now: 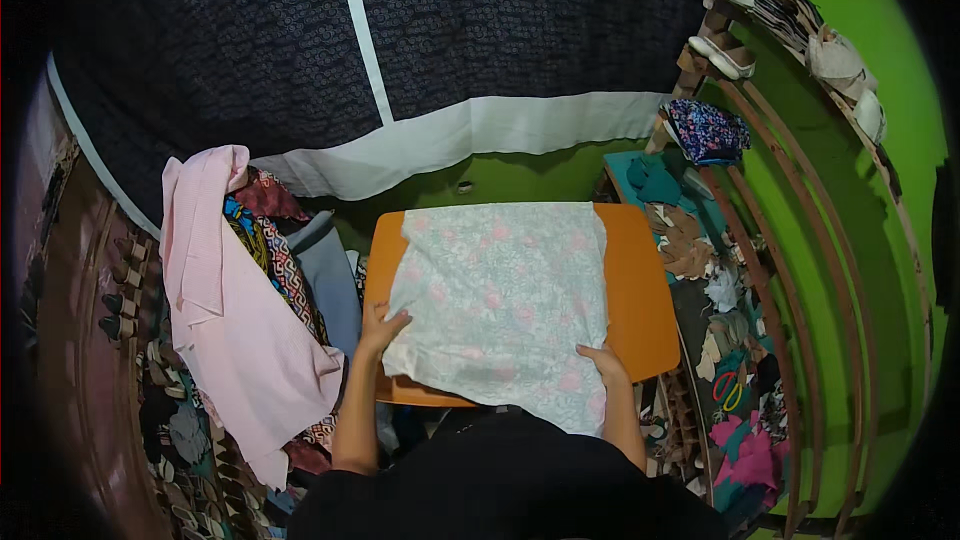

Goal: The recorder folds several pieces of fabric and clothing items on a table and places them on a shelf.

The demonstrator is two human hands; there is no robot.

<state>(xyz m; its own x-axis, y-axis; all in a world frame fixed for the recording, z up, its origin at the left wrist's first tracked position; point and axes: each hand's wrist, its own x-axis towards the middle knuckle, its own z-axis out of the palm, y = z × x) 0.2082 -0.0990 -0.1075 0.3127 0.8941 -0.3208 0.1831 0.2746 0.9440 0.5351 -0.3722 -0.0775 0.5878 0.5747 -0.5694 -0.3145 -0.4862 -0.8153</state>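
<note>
A pale floral cloth point(500, 300), white-green with pink flowers, lies spread over an orange table point(640, 290) with rounded corners. Its near right part hangs past the table's front edge toward my body. At the cloth's left edge, my left hand point(380, 330) is closed, the thumb resting on top of the fabric. My right hand point(606, 365) grips the lower right edge, thumb above and the other fingers mostly hidden beneath. Slight wrinkles run through the cloth between the two hands.
On the left, a pink cloth point(230, 310) drapes over a pile of patterned fabrics point(285, 270). Right of the table, a side surface carries fabric scraps point(680, 240) and scissors point(730, 390). Wooden racks point(800, 230) with shoes stand along the green wall. A dark curtain point(520, 20) hangs behind.
</note>
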